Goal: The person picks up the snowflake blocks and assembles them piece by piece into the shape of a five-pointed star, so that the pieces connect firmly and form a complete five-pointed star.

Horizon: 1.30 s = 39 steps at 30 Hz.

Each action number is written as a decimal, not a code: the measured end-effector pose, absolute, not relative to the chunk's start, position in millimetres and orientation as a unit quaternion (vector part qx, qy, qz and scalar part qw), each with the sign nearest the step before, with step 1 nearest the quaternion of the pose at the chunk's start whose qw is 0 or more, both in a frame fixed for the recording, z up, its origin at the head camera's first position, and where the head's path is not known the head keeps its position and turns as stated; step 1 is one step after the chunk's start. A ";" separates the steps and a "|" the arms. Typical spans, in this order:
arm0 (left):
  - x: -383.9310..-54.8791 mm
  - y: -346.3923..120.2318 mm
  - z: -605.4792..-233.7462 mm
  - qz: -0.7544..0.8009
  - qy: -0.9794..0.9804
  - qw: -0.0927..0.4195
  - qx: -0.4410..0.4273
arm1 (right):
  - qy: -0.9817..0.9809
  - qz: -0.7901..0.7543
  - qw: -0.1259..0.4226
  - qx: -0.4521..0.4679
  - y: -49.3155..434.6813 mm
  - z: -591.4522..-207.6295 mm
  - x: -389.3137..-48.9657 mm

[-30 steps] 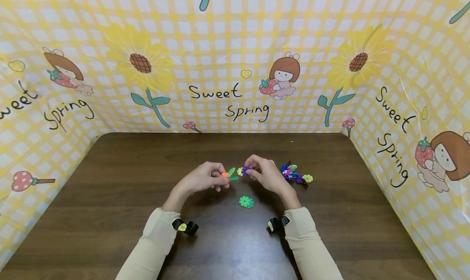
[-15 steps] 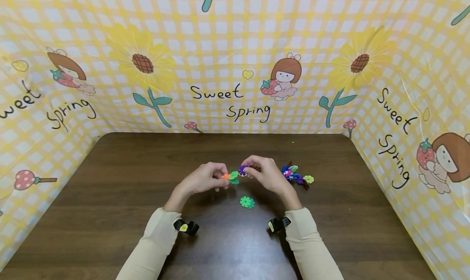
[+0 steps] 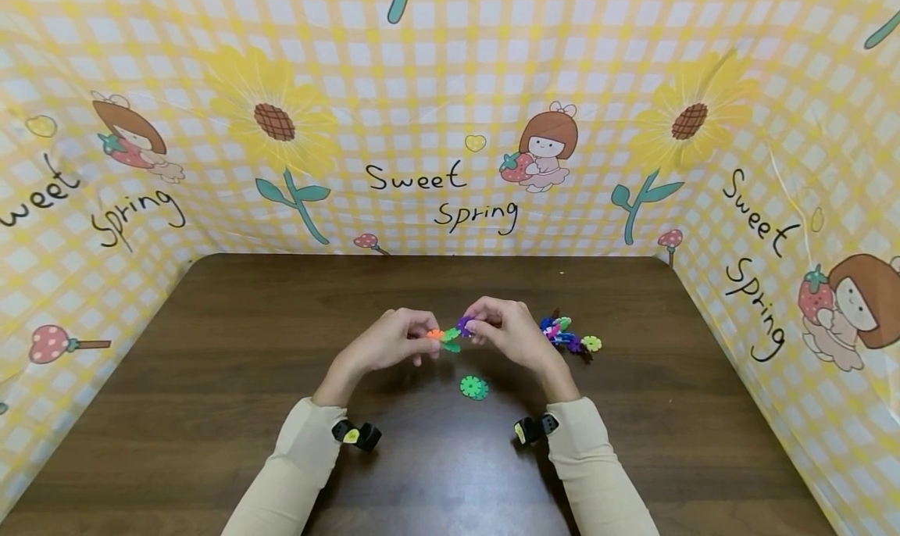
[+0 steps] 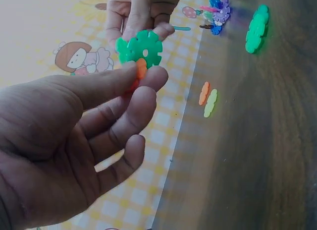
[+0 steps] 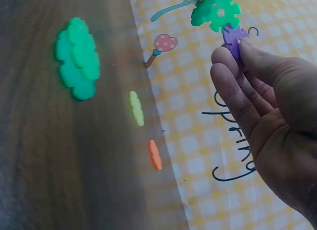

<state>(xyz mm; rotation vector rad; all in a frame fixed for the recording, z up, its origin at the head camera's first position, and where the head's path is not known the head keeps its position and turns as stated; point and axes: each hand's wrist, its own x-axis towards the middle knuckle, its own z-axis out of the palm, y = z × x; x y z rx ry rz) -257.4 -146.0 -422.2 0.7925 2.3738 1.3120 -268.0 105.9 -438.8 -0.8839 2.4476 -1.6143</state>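
My left hand (image 3: 394,339) pinches an orange notched building disc (image 3: 436,335) between thumb and forefinger. Two green discs (image 5: 225,13) are joined to it and point toward the right hand. With thumb and fingertips, my right hand (image 3: 508,329) grips a purple disc (image 5: 234,39). Its edge meets the rim of one green disc; whether their slots are interlocked I cannot tell. Fingers cover part of both the orange and the purple disc. Both hands are held above the table.
Two overlapping green discs (image 3: 473,387) lie on the brown table (image 3: 422,473) in front of the hands. A pile of mixed-colour discs (image 3: 562,333) sits right of the right hand. Yellow (image 5: 136,108) and orange (image 5: 155,154) pieces show in the wrist views. Patterned cloth (image 3: 450,91) encloses the table.
The purple disc has turned in my right hand and moved left, and now meets the green disc. A yellow disc seen beside the purple one earlier is no longer visible there.
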 end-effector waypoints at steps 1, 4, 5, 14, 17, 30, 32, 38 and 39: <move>-257.1 -145.5 -421.8 0.456 0.831 0.151 0.282 | 0.798 -0.529 0.036 -0.288 106.3 -438.6 -267.8; -256.0 -144.6 -420.5 0.441 0.836 0.136 0.297 | 0.800 -0.525 0.027 -0.290 106.9 -437.4 -266.7; -255.4 -144.3 -420.1 0.436 0.837 0.135 0.301 | 0.800 -0.524 0.029 -0.290 106.7 -436.8 -266.2; -249.5 -143.7 -414.9 0.417 0.851 0.133 0.291 | 0.790 -0.530 0.049 -0.304 102.3 -431.1 -264.5; -249.2 -141.2 -417.8 0.423 0.846 0.149 0.288 | 0.788 -0.529 0.050 -0.310 100.6 -432.5 -265.6; -251.2 -135.1 -424.8 0.381 0.867 0.134 0.292 | 0.787 -0.518 0.074 -0.327 111.8 -430.8 -269.3; -251.2 -135.2 -424.2 0.375 0.871 0.134 0.290 | 0.799 -0.507 0.064 -0.315 121.9 -430.7 -271.9; -250.8 -135.9 -423.2 0.363 0.868 0.155 0.302 | 0.882 -0.405 0.004 -0.242 164.5 -431.1 -276.9; -250.9 -135.6 -423.3 0.363 0.866 0.158 0.306 | 0.893 -0.386 0.001 -0.231 171.4 -431.3 -276.9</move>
